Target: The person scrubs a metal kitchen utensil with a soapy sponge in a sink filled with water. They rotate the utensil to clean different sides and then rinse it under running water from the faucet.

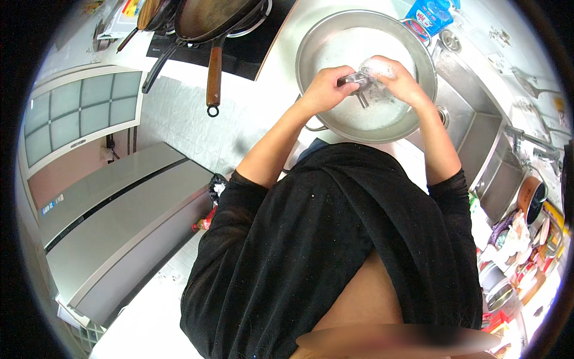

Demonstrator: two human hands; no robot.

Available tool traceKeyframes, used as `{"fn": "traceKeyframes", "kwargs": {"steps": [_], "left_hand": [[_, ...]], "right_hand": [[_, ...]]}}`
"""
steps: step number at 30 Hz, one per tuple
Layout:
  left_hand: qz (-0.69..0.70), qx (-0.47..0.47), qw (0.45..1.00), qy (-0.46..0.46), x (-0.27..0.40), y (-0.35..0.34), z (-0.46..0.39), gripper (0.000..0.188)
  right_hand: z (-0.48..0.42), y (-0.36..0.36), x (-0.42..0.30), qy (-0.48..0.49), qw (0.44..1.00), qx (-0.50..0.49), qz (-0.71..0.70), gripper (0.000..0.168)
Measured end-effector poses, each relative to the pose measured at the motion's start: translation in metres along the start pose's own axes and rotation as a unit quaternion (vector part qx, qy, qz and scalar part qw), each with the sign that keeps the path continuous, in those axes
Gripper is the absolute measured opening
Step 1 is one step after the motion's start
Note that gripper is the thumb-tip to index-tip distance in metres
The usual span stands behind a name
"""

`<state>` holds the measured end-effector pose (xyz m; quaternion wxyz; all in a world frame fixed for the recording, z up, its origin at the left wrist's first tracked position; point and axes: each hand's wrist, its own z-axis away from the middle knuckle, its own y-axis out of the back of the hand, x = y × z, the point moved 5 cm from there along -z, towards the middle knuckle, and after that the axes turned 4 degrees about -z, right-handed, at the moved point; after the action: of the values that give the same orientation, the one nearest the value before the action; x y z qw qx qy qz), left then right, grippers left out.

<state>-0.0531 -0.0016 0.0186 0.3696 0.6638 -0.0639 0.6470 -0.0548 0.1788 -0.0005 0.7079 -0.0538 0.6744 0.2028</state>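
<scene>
A wide stainless steel pot [308,56] with loop handles stands on the white counter before me, whitish sudsy water inside. My left hand [328,87] grips a shiny metal fitting [362,98] above the water; a short rod points down from it, and I cannot tell its exact kind. Close against the fitting's other end is my right hand [400,80], its fingers curled around a foamy wad [377,67]. Suds hide whether that wad is a sponge, a cloth or foam alone.
Frying pans [214,18] rest on a black cooktop [244,58] at upper left, one wooden handle [214,76] jutting over the counter edge. Beside the pot, a blue detergent container [431,17] bears writing. A steel sink [455,89] with a faucet [529,134] lies right; a grey refrigerator [121,193] stands left.
</scene>
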Motion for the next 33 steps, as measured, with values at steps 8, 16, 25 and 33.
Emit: {"fn": "traceKeyframes", "kwargs": {"steps": [8,16,25,33], "left_hand": [[0.217,0.072,0.971,0.066,-0.021,0.0,0.005,0.014],[0.22,0.066,0.969,0.09,-0.038,-0.003,0.003,0.013],[0.097,0.136,0.986,0.026,-0.024,-0.02,0.003,0.01],[0.027,0.107,0.994,0.005,-0.015,-0.009,0.001,0.011]], "right_hand": [[0.015,0.004,0.088,-0.023,0.901,0.189,0.39,0.037],[0.027,0.003,0.057,-0.065,0.965,0.209,0.147,0.027],[0.003,-0.021,-0.015,0.093,0.948,0.283,0.114,0.027],[0.005,-0.025,-0.038,0.111,0.963,0.224,0.103,0.026]]}}
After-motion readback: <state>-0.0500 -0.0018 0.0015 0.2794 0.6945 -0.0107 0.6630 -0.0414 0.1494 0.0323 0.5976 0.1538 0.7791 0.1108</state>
